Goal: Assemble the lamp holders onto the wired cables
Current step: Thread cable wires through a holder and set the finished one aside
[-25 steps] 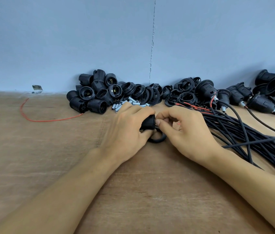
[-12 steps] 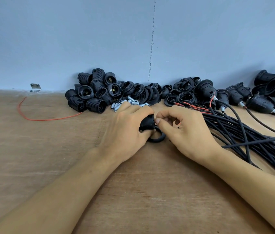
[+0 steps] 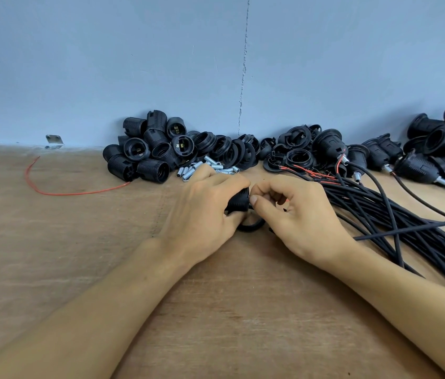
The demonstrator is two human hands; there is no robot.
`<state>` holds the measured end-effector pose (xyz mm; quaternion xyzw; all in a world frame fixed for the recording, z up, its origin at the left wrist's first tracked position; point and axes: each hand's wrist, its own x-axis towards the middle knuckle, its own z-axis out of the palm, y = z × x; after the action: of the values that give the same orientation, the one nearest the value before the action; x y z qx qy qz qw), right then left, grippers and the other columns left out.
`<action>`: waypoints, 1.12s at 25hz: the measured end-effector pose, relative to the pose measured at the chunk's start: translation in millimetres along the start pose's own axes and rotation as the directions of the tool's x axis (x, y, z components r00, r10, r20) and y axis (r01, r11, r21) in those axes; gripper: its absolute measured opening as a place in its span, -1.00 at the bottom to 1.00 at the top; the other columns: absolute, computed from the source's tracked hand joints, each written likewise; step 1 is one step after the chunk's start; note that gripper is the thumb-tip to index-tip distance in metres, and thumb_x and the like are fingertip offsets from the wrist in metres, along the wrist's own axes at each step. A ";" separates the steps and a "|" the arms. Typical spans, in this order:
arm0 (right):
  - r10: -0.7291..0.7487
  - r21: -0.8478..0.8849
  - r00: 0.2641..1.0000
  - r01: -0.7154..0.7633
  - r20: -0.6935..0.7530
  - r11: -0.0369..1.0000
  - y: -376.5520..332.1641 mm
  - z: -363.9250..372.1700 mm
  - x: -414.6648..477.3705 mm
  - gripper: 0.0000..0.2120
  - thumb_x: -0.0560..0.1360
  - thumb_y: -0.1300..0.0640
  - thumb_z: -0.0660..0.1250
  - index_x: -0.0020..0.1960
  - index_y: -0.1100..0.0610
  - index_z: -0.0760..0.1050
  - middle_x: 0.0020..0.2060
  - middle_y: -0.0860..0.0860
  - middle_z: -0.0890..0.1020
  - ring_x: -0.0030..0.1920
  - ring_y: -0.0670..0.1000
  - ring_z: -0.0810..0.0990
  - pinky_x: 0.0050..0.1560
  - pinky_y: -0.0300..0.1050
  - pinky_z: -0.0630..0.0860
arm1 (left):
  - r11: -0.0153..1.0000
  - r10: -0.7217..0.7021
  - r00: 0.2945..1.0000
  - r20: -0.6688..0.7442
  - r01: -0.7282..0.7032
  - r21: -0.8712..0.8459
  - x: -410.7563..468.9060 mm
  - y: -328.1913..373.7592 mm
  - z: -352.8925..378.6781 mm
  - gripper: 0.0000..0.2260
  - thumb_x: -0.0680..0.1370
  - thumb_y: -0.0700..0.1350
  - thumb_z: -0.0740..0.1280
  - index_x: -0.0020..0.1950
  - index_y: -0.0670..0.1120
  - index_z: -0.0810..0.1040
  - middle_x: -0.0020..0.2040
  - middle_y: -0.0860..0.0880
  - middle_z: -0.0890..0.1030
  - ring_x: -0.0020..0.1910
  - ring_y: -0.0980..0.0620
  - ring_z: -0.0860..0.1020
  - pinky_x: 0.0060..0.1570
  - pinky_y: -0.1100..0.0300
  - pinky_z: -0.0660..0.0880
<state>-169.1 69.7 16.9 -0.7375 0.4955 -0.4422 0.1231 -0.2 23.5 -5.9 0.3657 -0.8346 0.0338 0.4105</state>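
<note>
The lamp holder (image 3: 239,203) sat clenched in your left hand (image 3: 205,212); your right hand (image 3: 295,214) pinched at its end, apparently mid-fitting. Next likely needed careful seating.

A wooden table (image 3: 51,255) carries lamp holders (image 3: 144,154), black cables (image 3: 407,228) and metal tubes (image 3: 188,172).

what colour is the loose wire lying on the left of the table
Red, seen best in the head view.

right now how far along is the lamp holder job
Done: a few holders already on cables at far right. In hand: left hand holds a black holder, right hand works at its end. Left: the loose holder pile and cable bundle.
</note>
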 end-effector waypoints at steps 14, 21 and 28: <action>0.356 -0.193 0.858 -0.304 0.370 0.933 18.6 -29.2 22.9 -0.41 0.32 -0.27 0.51 0.23 -0.05 0.45 0.00 -0.14 0.56 -0.06 -0.20 0.54 -0.03 -0.29 0.45 | 0.966 -0.235 0.972 0.029 0.237 -0.102 3.2 -18.7 8.3 -0.60 0.34 0.20 0.41 0.16 0.16 0.61 0.00 0.19 0.64 0.01 0.10 0.53 0.02 0.16 0.47; 0.384 -0.409 0.796 -0.190 0.468 0.893 20.9 -57.9 36.0 -0.66 0.40 -0.10 0.54 0.10 0.00 0.59 -0.24 -0.15 0.64 -0.23 -0.21 0.58 -0.09 -0.34 0.51 | 0.914 -0.364 0.931 0.020 0.361 -0.184 5.1 -15.2 3.7 -0.55 0.25 0.32 0.46 0.06 0.25 0.44 -0.10 0.32 0.58 -0.12 0.21 0.54 -0.11 0.25 0.47; 0.327 -0.120 0.841 -0.306 0.430 0.944 28.3 -46.9 33.3 -0.68 0.49 0.00 0.49 0.19 -0.05 0.49 -0.28 -0.13 0.67 -0.23 -0.25 0.57 0.02 -0.20 0.41 | 0.707 -0.496 0.859 0.125 0.483 -0.516 10.3 -13.1 0.2 -0.66 0.35 0.23 0.50 0.10 0.23 0.67 0.05 0.16 0.71 0.06 0.06 0.66 0.19 -0.04 0.56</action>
<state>-219.0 40.2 44.2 -0.7294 0.5792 -0.2239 0.2870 4.0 7.8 -1.9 0.4454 -0.6789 -0.3037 0.4986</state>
